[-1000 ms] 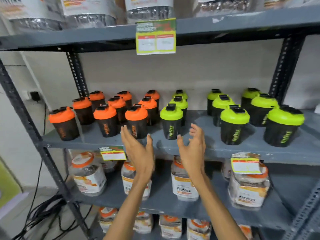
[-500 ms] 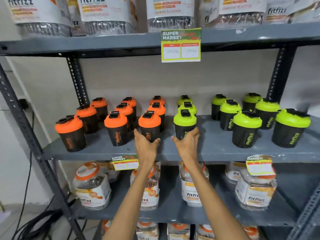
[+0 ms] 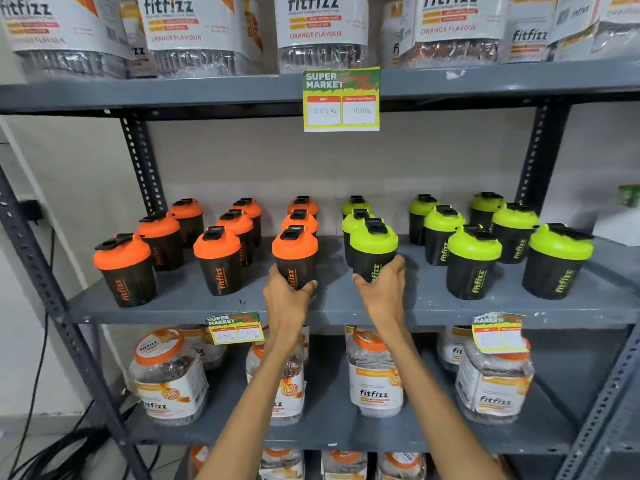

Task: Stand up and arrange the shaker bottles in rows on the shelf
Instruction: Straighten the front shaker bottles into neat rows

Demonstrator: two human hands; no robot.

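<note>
Black shaker bottles stand upright in rows on the grey middle shelf, several with orange lids on the left and several with green lids on the right. My left hand wraps the base of the front orange-lidded shaker in the third orange row. My right hand wraps the base of the front green-lidded shaker in the first green row. Both held bottles are upright at the shelf's middle, a hand's width apart.
Large Fitfizz jars fill the shelf above, and smaller jars stand on the shelf below. Price tags hang from the shelf edges. Perforated uprights frame the shelf. Black cables lie on the floor at lower left.
Both hands moved forward from open in front of the shelf and closed around the two front middle shakers. The view has come closer to the shelf.
</note>
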